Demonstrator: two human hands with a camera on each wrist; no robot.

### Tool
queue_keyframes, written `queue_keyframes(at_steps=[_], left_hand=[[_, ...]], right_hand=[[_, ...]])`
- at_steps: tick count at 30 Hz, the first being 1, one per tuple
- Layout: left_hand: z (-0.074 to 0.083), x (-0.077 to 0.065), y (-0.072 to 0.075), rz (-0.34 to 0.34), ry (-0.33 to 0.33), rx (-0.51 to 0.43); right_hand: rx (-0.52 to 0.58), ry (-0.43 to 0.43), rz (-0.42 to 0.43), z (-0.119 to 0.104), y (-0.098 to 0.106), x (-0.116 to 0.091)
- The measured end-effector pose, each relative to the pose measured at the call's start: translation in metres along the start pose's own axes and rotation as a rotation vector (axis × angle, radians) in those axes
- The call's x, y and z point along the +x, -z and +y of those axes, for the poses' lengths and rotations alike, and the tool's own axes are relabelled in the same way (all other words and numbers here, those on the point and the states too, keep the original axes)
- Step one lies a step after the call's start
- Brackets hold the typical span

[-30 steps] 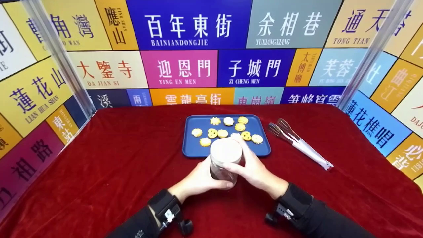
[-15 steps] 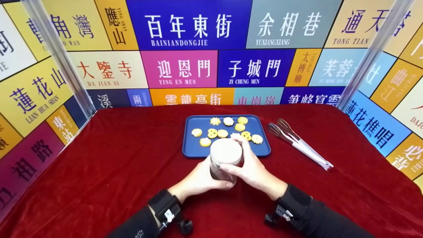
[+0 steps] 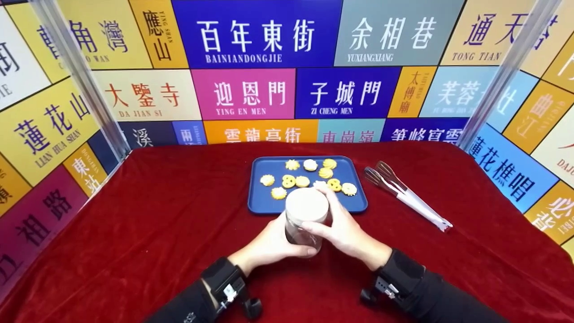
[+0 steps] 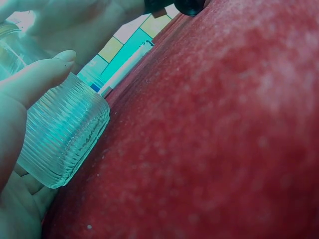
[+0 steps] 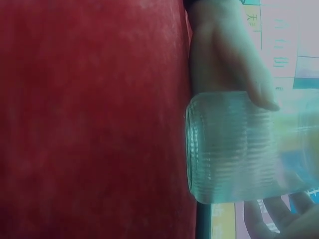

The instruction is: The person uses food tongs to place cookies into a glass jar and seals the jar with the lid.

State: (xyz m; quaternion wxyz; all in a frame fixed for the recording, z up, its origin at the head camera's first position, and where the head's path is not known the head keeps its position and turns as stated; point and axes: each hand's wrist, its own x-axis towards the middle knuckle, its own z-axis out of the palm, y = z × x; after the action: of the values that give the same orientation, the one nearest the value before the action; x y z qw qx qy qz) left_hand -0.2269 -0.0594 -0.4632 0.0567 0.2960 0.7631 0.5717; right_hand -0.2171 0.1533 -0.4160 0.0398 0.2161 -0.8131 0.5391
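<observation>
A clear ribbed jar (image 3: pixel 297 236) with a white lid (image 3: pixel 307 204) stands upright on the red cloth, in front of the blue tray. My left hand (image 3: pixel 268 244) grips the jar's body low down, thumb across the near side. Higher up, my right hand (image 3: pixel 347 231) holds the lid at its rim, thumb in front and fingers round the far right. The left wrist view shows the left thumb (image 4: pixel 42 77) over the ribbed glass. In the right wrist view the jar (image 5: pixel 234 149) has its base close at the cloth; the lid is out of frame there.
Several small yellow cookies, some pale-topped (image 3: pixel 278 193), lie on the blue tray (image 3: pixel 258 204) behind the jar. To its right lie tongs (image 3: pixel 410 197) with dark heads and pale handles. Red cloth (image 3: pixel 157 215) covers the table; printed panels (image 3: pixel 255 36) and metal posts surround it.
My right thumb and fingers have shifted slightly round the lid's rim and back. The left hand and the jar's body stay in place.
</observation>
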Motion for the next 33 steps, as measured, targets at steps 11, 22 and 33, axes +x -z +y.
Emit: queue_keyframes(at_steps=[11,22,33], left_hand=[[-0.0016,0.0002,0.0002,-0.003,0.001,-0.011],[-0.0023,0.0007,-0.0001,-0.001,-0.011,0.0],[-0.0023,0.0003,-0.0004,0.003,-0.004,0.004]], right_hand=[[0.031,0.013,-0.032,0.0013,0.0028,0.0009],[0.045,0.086,-0.013,0.0016,-0.001,-0.0001],[-0.018,0.009,0.034,-0.0029,-0.0035,-0.0019]])
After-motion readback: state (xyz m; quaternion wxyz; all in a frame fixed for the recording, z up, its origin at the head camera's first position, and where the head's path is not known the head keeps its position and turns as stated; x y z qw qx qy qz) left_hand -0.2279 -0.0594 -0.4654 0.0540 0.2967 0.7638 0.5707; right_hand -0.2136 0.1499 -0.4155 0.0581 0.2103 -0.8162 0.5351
